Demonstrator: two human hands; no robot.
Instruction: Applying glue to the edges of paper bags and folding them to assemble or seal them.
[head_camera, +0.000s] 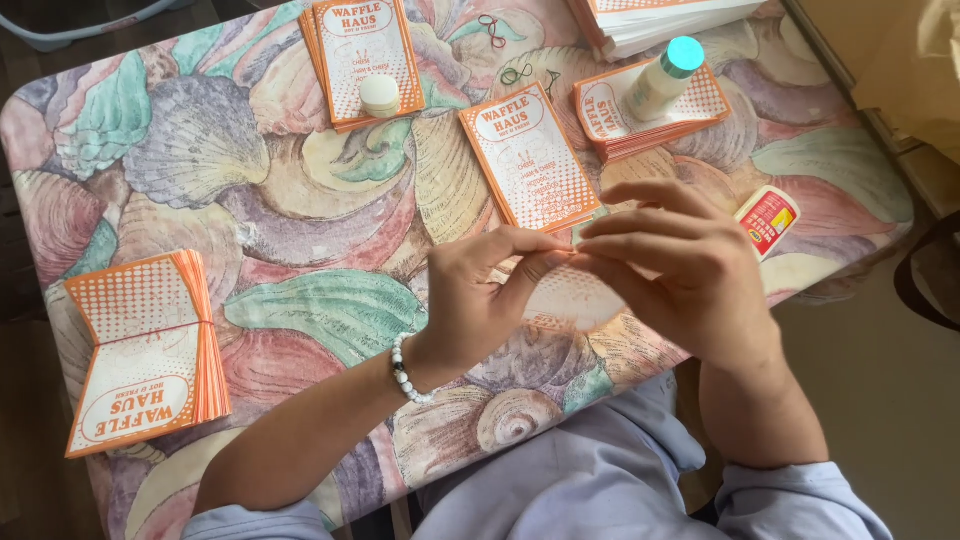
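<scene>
Surface: table (300, 250) under a cloth printed with large seashells in pink, green, lilac and cream; dark floor beyond its left edge.

Left hand (480, 300): raised just above the cloth near the table's front edge, fingers closed in a pinch, thumb and forefinger meeting the right hand's fingertips. Beaded bracelet (405, 370) at the wrist, white with a few dark beads.

Right hand (680, 270): fingers curled and pinching at the same spot, forefinger extended above. Both hands grip one orange-and-white paper piece (575, 300), partly hidden under the palms; how it is bent cannot be told.

Just beyond the hands: single orange-bordered printed card (525, 155), lying flat and tilted.

To the right of the hands: small red-and-white tube (767, 220), lying near the table's right edge.

Far right: card stack (615, 115) with a white bottle (665, 80) standing on it, round teal cap up. Behind it, at the top edge, a taller pile of white-edged sheets (660, 25).

Far centre: another card stack (360, 60) with a small round cream lid (379, 95) resting on it. Thin rubber bands (515, 72) lie loose on the cloth between the far stacks.

Near left: fanned stack of folded cards (145, 350), opened like booklets, well apart from the hands.

Foreground: pale blue sleeves (780, 500) and clothing.
</scene>
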